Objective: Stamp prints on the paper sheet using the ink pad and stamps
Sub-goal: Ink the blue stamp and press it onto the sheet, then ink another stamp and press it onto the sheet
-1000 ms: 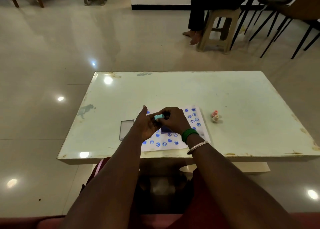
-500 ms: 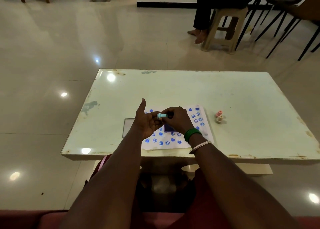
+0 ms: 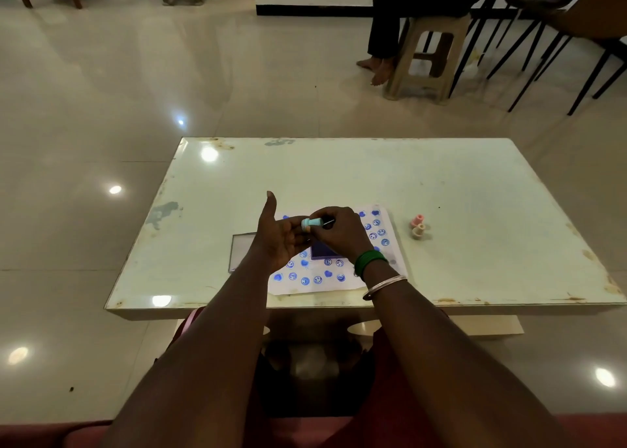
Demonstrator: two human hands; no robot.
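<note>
A small teal stamp (image 3: 310, 224) lies sideways between both hands, above the paper. My right hand (image 3: 341, 232) grips its right end with the fingertips. My left hand (image 3: 275, 242) cups its left end, thumb stuck up. Under the hands lies the white paper sheet (image 3: 342, 278), dotted with several blue round and heart prints. A dark blue ink pad (image 3: 324, 249) rests on the sheet, partly hidden by my right hand. Two more stamps, a pink one (image 3: 417, 220) and a beige one (image 3: 418, 231), lie on the table to the right of the sheet.
The pad's clear lid (image 3: 241, 249) lies left of the sheet, partly behind my left wrist. The pale table (image 3: 475, 210) has worn edges. Beyond it a person sits on a plastic stool (image 3: 429, 54), next to black chairs (image 3: 549, 50).
The camera has tilted a little, shifting the scene in view. My hands still hold the teal stamp together in the same place, with only small finger movement.
</note>
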